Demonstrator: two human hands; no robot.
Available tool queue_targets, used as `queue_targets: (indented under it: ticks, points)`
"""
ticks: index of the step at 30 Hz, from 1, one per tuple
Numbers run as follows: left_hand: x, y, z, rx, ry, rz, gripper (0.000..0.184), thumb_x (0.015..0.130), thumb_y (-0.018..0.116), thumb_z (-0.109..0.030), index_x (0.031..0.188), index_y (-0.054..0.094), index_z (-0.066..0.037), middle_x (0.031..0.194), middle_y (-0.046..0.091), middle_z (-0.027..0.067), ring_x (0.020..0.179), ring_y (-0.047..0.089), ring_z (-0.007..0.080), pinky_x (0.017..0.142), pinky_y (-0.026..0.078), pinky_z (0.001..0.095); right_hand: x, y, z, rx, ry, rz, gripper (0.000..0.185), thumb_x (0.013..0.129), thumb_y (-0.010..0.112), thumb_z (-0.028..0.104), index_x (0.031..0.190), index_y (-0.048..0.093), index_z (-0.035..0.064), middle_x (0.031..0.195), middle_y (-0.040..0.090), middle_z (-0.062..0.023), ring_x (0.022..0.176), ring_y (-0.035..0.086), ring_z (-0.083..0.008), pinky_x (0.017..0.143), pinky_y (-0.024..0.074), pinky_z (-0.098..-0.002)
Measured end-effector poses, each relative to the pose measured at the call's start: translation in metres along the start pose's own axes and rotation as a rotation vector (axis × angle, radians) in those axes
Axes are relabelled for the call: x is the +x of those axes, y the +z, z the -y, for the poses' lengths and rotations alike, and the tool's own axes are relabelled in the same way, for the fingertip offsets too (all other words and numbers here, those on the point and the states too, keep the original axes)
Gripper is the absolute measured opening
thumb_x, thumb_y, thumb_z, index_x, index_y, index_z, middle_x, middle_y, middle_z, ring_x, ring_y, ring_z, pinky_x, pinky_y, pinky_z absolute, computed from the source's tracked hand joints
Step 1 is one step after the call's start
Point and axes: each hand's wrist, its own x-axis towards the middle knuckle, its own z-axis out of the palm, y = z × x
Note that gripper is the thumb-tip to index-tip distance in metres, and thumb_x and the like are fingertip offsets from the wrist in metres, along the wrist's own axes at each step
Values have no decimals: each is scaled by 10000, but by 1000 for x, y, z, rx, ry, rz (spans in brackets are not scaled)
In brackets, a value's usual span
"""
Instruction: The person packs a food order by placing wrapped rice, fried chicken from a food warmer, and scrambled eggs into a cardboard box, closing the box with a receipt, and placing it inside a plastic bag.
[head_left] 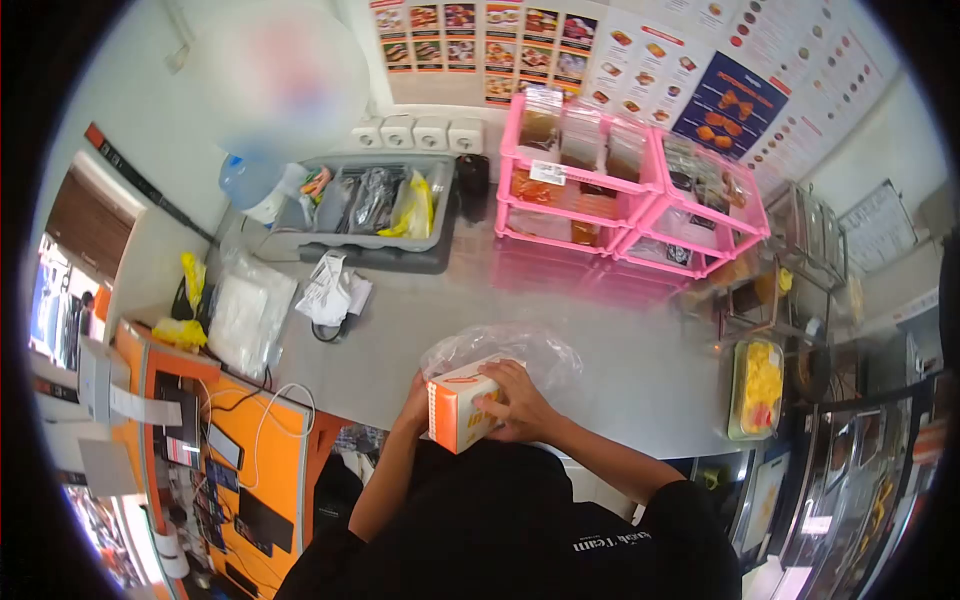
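An orange and white cardboard box [460, 418] is held tilted between my two hands at the near edge of the metal counter. My left hand [414, 406] grips its left side, with most of the fingers hidden behind it. Bent around the top and right side are the fingers of my right hand [516, 402]. Just behind the box, a clear plastic bag [550, 352] lies crumpled on the counter. Whether the box is partly inside that bag, I cannot tell.
Pink stacked racks [610, 245] with sachets stand at the back right. A grey tray [345, 240] holds packaged items at the back left. Crumpled receipts [335, 290] and a stack of plastic bags [245, 315] lie leftward. A container of yellow food [757, 388] sits at right.
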Motion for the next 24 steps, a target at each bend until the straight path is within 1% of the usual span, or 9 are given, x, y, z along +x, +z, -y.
queue_targets:
  ticks: [6,11,12,15,16,19,20,22,24]
  points:
    - [-14,-15,4,239,231,-12,523,986,609,-135,1486,489,-34,1340,643,134,1153,655,210,929,562,342,-11,9,4,-18,-41,-25,841,622,975,265,1310,490,249,1453,469,-263,1347,503,-474,1136,383,-676]
    - [-29,5,-14,219,224,-87,461,980,650,-201,1394,538,-32,984,650,37,836,636,120,685,496,264,-15,4,-20,-28,183,-93,896,577,968,228,1338,498,185,1389,501,-264,1278,530,-468,1095,425,-624]
    - [-28,9,-23,215,218,-79,454,980,660,-221,1371,543,-23,892,633,12,756,620,101,636,475,255,-13,3,-28,-64,202,-118,985,556,970,187,1387,443,135,1414,476,-269,1262,523,-473,1078,435,-586]
    - [-38,41,-58,216,179,-163,360,979,691,-239,1268,554,-74,780,557,-31,677,544,68,571,404,252,-11,0,-45,-49,423,-212,1025,547,971,160,1409,418,116,1445,445,-270,1289,499,-486,1100,428,-552]
    - [-39,46,-67,235,162,-161,360,976,711,-254,1234,541,-69,790,568,-18,677,552,72,561,400,253,-5,-7,-48,-41,390,-226,1050,582,975,162,1439,372,92,1471,414,-257,1313,492,-448,1115,423,-512]
    - [-17,42,-68,301,219,-118,466,987,697,-300,1323,525,-26,846,596,19,709,588,107,573,432,279,9,-20,-37,96,464,-308,1084,619,977,174,1475,322,65,1467,415,-224,1336,493,-377,1116,423,-479]
    - [-9,41,-63,343,260,-169,520,990,690,-325,1362,506,-12,867,602,32,714,594,120,581,449,289,10,-27,-36,151,489,-275,1130,654,979,186,1519,263,62,1452,430,-182,1348,484,-309,1117,427,-463]
    - [16,43,-44,418,353,-295,628,996,676,-376,1439,467,18,909,613,57,724,606,148,596,481,309,23,-47,-19,356,494,-377,1148,664,979,192,1538,244,77,1453,443,-167,1363,477,-304,1124,430,-465]
    - [74,37,4,697,421,-248,710,1013,652,-375,1519,409,59,1083,657,116,936,646,203,820,549,349,48,-75,9,496,508,-432,1159,675,979,199,1552,229,84,1473,441,-154,1383,468,-303,1135,429,-467]
